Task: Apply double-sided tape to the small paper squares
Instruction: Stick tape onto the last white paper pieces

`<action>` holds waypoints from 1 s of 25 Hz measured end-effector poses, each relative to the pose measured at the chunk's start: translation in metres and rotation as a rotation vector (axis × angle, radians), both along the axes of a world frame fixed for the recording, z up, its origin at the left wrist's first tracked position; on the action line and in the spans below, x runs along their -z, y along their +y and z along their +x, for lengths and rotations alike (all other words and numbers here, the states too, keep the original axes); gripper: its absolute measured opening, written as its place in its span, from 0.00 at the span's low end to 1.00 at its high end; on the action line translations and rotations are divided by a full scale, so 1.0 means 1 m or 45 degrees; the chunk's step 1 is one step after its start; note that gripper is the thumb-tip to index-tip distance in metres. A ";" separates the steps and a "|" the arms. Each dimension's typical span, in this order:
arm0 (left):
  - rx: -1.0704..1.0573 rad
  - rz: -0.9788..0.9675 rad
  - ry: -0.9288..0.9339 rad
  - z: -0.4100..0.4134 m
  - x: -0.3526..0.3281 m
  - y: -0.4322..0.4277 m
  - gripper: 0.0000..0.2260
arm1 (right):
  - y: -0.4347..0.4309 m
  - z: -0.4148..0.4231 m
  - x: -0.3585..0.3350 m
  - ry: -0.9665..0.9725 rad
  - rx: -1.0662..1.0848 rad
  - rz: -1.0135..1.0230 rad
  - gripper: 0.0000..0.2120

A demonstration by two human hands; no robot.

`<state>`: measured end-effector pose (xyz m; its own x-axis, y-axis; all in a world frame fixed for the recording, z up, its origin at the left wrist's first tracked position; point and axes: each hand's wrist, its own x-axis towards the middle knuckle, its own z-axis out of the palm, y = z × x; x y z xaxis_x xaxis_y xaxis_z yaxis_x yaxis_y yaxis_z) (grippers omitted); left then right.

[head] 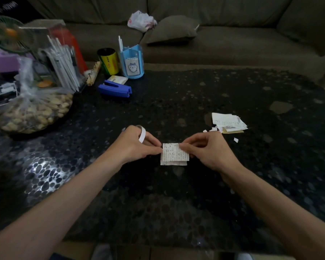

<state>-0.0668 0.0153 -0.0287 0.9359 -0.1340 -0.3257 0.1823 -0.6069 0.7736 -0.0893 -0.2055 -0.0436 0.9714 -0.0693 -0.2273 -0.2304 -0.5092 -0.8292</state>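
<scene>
paper squares point(174, 153), stacked over the worktop point(176, 203), are pinched by left hand point(133, 145) and right hand point(208, 151); the tape strip point(142, 135) looped on the left fingers point(154, 141) could stick to itself or skin

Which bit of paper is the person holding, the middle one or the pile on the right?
The handwritten paper in the middle: left hand and right hand pinch its sides, while the paper pile lies untouched on the table.
</scene>
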 end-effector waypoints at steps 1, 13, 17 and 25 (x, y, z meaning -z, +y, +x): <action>0.003 0.027 -0.020 0.002 0.001 0.001 0.06 | 0.000 0.001 0.000 0.023 -0.017 0.002 0.04; 0.019 0.070 -0.096 0.007 0.006 0.003 0.09 | 0.002 0.001 0.001 0.065 -0.043 0.033 0.04; 0.029 0.114 -0.137 0.007 0.005 0.003 0.09 | 0.003 0.002 0.002 0.062 -0.039 0.005 0.04; 0.068 0.110 -0.165 0.006 0.007 0.001 0.09 | 0.005 0.001 0.006 -0.002 -0.046 -0.070 0.05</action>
